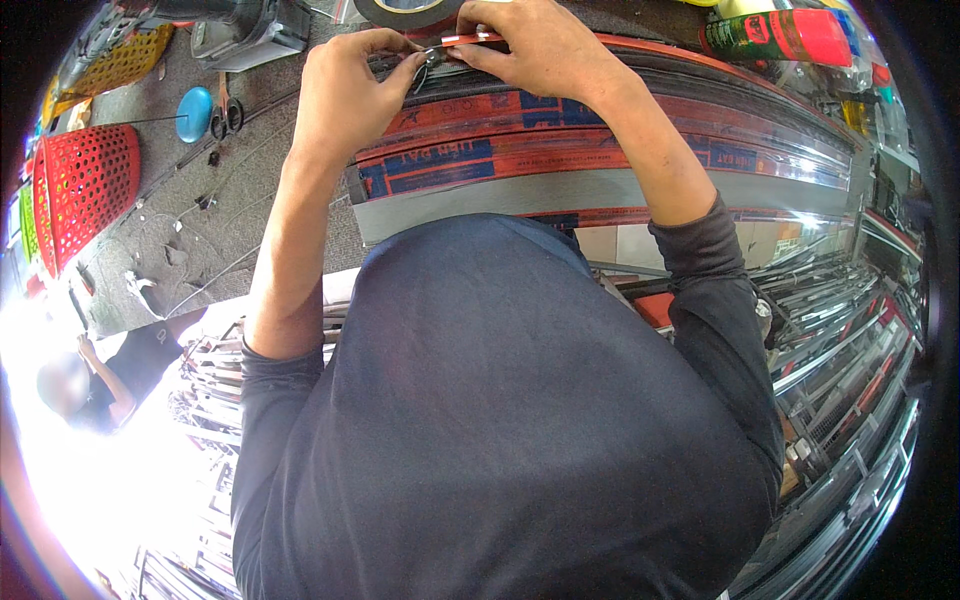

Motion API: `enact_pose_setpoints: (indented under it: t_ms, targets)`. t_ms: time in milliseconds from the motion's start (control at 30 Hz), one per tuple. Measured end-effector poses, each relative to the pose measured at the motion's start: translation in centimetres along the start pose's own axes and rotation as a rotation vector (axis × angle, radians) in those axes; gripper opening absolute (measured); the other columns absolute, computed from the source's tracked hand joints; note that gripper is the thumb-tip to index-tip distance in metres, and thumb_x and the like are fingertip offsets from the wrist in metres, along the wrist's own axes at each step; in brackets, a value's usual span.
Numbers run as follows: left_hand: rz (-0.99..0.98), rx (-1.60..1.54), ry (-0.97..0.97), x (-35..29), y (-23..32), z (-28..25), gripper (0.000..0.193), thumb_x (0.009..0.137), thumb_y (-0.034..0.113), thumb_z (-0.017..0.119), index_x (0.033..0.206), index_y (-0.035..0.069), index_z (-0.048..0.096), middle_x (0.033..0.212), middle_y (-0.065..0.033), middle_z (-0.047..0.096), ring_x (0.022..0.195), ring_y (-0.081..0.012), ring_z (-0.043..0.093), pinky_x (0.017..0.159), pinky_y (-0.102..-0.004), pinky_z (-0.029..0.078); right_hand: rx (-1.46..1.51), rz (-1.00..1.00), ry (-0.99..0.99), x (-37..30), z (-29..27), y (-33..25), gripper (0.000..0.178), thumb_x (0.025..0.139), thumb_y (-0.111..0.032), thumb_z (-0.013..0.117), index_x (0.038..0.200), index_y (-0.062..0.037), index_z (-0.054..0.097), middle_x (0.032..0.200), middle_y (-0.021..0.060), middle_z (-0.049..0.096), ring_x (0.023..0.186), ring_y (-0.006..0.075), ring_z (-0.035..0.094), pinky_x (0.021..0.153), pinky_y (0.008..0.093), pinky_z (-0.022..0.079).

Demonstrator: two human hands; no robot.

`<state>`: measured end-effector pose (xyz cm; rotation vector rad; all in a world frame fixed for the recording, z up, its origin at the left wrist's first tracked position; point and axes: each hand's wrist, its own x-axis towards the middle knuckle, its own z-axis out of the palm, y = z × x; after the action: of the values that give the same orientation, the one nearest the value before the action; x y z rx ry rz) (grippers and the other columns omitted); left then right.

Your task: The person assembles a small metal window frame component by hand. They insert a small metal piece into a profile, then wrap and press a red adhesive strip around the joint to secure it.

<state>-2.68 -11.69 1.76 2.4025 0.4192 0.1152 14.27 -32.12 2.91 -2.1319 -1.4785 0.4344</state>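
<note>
Seen from the head camera, I bring both hands together at the far edge of a grey, carpet-like worktop. My left hand is closed at thumb and forefinger on a small dark object with a metallic glint, whose exact kind I cannot tell. Just to its right, my right hand pinches a thin orange-and-silver strip, its end meeting the small object between my fingertips; whether the strip runs on beneath my palm I cannot tell.

Below my hands, long straight bars faced in red and blue film stretch to the right. Beyond them at the far edge sits a black ring-shaped roll of tape; far right lies a red-capped cylindrical spray can. On the left are scissors with black handle loops, a round, light-blue disc and a red perforated plastic basket. Near left, another person appears beside the worktop, partly lost in glare.
</note>
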Motion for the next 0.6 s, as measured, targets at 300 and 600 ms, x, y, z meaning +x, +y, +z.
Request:
enact_pose_setpoints:
  t_ms: [300, 600]
  targets:
    - [0.085, 0.027, 0.004, 1.5, -0.2, -0.1, 0.028, 0.098, 0.025, 0.090, 0.115, 0.004, 0.093, 0.103, -0.0180, 0.090, 0.089, -0.0306, 0.087, 0.089, -0.0411, 0.066, 0.052, 0.009, -0.066, 0.9, 0.8, 1.0, 0.033, 0.111, -0.031, 0.079, 0.115, 0.0013, 0.079, 0.095, 0.0286, 0.082, 0.092, 0.0505, 0.080, 0.082, 0.0564, 0.063]
    - [0.048, -0.003, -0.065, 1.8, -0.1, -0.6, 0.032, 0.101, 0.025, 0.091, 0.118, -0.002, 0.090, 0.110, -0.0177, 0.091, 0.104, -0.0252, 0.089, 0.097, -0.0374, 0.066, 0.165, 0.079, -0.170, 0.9, -1.0, 0.2, 0.032, 0.106, -0.026, 0.080, 0.120, 0.0023, 0.078, 0.102, 0.0291, 0.083, 0.098, 0.0497, 0.081, 0.086, 0.0539, 0.064]
